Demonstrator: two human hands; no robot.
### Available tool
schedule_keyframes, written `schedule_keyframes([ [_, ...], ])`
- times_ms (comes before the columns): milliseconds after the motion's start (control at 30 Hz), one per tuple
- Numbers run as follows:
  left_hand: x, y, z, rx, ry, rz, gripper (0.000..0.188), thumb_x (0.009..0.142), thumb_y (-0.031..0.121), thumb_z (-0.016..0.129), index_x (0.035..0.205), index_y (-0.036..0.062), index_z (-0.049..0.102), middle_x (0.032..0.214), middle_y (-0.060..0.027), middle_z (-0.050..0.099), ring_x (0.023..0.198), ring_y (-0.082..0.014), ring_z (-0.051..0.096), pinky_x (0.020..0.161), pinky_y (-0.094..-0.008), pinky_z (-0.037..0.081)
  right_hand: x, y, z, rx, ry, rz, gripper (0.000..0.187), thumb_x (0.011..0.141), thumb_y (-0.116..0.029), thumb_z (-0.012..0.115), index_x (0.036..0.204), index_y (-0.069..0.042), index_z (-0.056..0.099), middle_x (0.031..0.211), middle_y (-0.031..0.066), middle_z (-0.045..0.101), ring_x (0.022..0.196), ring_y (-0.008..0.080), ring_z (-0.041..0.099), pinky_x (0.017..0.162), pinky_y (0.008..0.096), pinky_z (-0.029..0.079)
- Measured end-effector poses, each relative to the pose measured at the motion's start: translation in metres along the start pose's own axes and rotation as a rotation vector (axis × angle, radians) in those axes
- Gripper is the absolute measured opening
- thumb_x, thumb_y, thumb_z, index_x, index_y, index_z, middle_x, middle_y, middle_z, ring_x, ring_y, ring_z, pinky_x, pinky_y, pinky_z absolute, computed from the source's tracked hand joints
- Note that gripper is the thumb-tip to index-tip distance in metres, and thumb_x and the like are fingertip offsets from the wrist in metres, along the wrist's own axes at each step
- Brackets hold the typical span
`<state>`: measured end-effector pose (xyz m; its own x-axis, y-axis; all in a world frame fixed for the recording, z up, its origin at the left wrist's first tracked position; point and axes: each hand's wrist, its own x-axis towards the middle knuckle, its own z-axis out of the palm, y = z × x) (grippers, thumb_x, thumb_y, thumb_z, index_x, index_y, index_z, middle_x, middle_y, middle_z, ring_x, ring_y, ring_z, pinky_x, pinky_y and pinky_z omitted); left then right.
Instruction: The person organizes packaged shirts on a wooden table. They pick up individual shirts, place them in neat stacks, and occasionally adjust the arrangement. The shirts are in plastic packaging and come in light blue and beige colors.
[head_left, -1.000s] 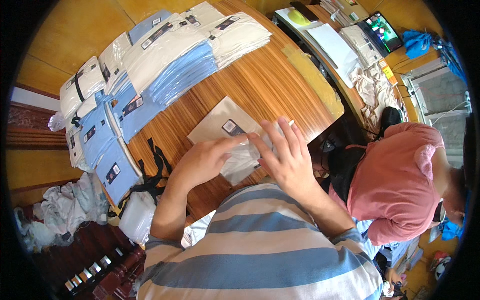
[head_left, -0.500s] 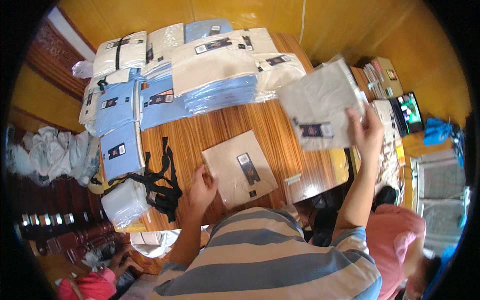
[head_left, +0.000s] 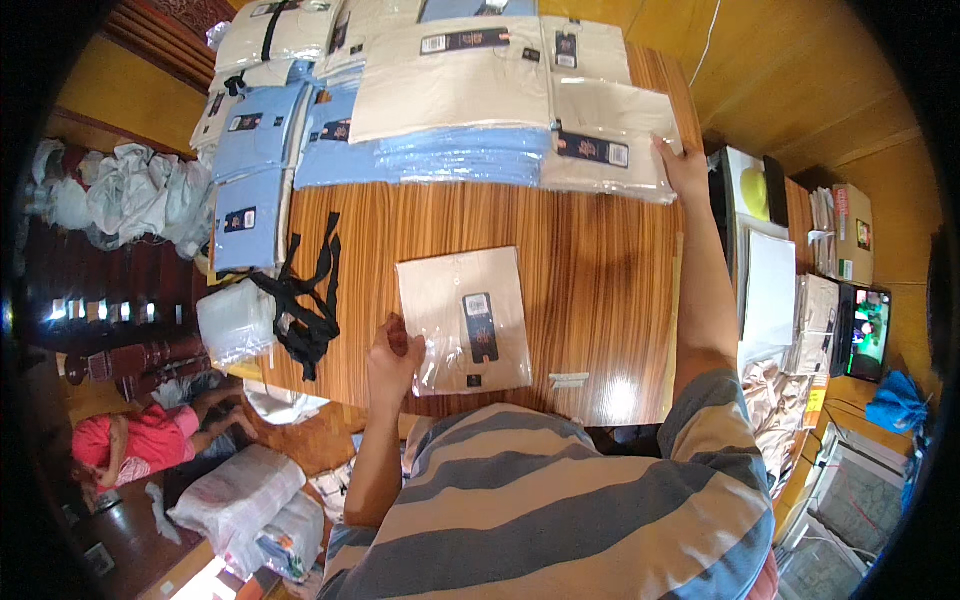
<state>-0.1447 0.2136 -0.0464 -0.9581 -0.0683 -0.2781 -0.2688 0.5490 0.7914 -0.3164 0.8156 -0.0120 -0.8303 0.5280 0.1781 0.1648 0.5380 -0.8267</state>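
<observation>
Wood-grained surface (head_left: 600, 270) bears the near packet (head_left: 448, 322), long axis pointing away, right of the half-curled left hand (head_left: 395, 356), hold unclear; right hand (head_left: 686, 170) pinches the far packet (head_left: 612, 112).

The right hand (head_left: 685, 172) reaches far forward on an outstretched arm (head_left: 710, 290), the left hand (head_left: 392, 360) held closer in, loosely curled.

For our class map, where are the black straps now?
Left in the head view, the black straps lie on the table beside the clear plastic.
</observation>
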Motion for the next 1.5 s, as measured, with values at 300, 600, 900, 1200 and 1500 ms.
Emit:
schedule_keyframes([
  [300, 0.005, -0.004, 0.004, 0.025, -0.101, -0.035, 0.034, 0.092, 0.021, 0.081, 0.113, -0.0046, 0.072, 0.084, -0.0130, 0.076, 0.074, -0.0190, 0.071, 0.068, -0.0351, 0.056, -0.057, -0.023, -0.026, -0.598, 0.400, -0.069, 0.063, 0.089, -0.061, 0.076, 0.117, -0.004, 0.076, 0.122, 0.0276, 0.071, 0.108, 0.0418, 0.072, 0.094, 0.0510, 0.057],
  [600, 0.020, -0.014, -0.007, 0.037, -0.158, 0.067, 0.028, 0.093, 0.017, 0.081, 0.108, -0.0047, 0.072, 0.081, -0.0104, 0.076, 0.071, -0.0159, 0.070, 0.066, -0.0345, 0.055, -0.340, -0.066, 0.070, -0.005, -0.281, 0.347, 0.047, 0.090, -0.042, 0.084, 0.114, -0.002, 0.076, 0.104, 0.0179, 0.078, 0.097, 0.0293, 0.076, 0.084, 0.0374, 0.059],
  [900, -0.008, -0.024, -0.018, 0.190, -0.606, 0.231, 0.029, 0.097, 0.024, 0.075, 0.105, -0.0038, 0.072, 0.088, -0.0218, 0.076, 0.076, -0.0339, 0.075, 0.072, -0.0468, 0.058, -0.377, -0.130, 0.074, -0.463, -0.349, 0.206, 0.085, 0.073, -0.049, 0.094, 0.135, -0.001, 0.060, 0.122, 0.0249, 0.068, 0.112, 0.0444, 0.069, 0.091, 0.0515, 0.058],
  [1200, 0.032, 0.001, -0.031, 0.209, -0.512, 0.255, 0.037, 0.093, 0.029, 0.082, 0.103, -0.0053, 0.074, 0.090, -0.0198, 0.076, 0.081, -0.0326, 0.076, 0.076, -0.0419, 0.059, -0.412, -0.104, 0.062, -0.224, -0.069, 0.325, 0.059, 0.080, -0.044, 0.092, 0.108, 0.004, 0.073, 0.084, 0.0200, 0.075, 0.078, 0.0399, 0.075, 0.075, 0.0481, 0.059],
  [1500, 0.022, 0.025, 0.018, -0.288, -0.661, 0.058, 0.033, 0.101, 0.012, 0.074, 0.129, 0.0004, 0.061, 0.101, -0.0120, 0.071, 0.090, -0.0206, 0.074, 0.059, -0.0350, 0.064, -0.373, -0.086, 0.026, 0.413, -0.392, 0.816, 0.055, 0.087, -0.043, 0.089, 0.121, -0.002, 0.075, 0.110, 0.0061, 0.078, 0.084, 0.0153, 0.072, 0.072, 0.0300, 0.059],
])
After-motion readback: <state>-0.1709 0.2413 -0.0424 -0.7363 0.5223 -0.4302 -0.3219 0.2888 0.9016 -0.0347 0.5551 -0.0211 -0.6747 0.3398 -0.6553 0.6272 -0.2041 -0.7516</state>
